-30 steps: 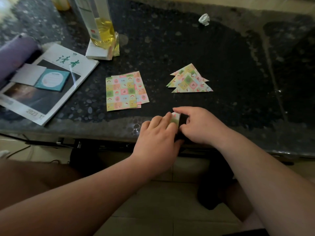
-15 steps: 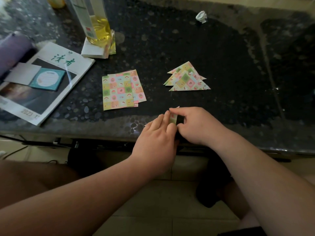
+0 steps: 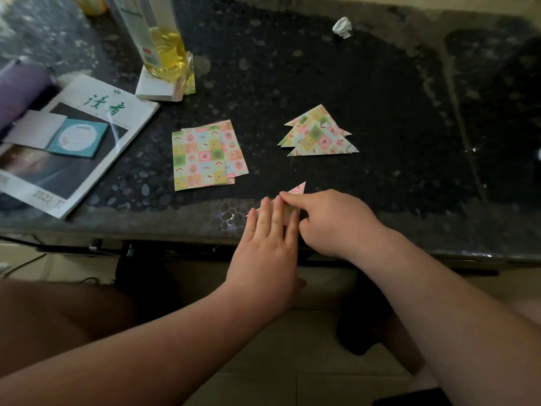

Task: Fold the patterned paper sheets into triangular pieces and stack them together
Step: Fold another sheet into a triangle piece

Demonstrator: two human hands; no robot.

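The left hand (image 3: 265,247) lies flat, fingers extended and together, pressing down on a small pink-patterned paper piece being folded (image 3: 297,189) at the near edge of the dark speckled stone tabletop (image 3: 395,112); it presses rather than grasps. The right hand (image 3: 330,221) sits just beside it, touching it, fingers curled, its index finger stretched across the paper toward the left fingertips and its thumb tucked underneath; it seems to pinch the fold, though the grip itself is hidden. Only a pointed pink corner of the paper shows beyond the right index finger, and a small tip shows to the left of the left fingers; the rest is covered by the hands.

Beyond the left hand, apart from it, lies a loose pile of flat square sheets printed with pastel checks (image 3: 206,156), slightly fanned; beyond the right hand, well apart, lies an overlapping stack of folded triangular pieces in the same pattern (image 3: 317,136), points facing away. Farther out past the right hand sits a small crumpled white paper ball (image 3: 342,27).

Far to the left of the left hand lies a white magazine with green characters (image 3: 96,112), carrying a teal notepad (image 3: 77,137); beyond it, a clear bottle of yellow liquid (image 3: 164,51) stands on a white block (image 3: 159,87).
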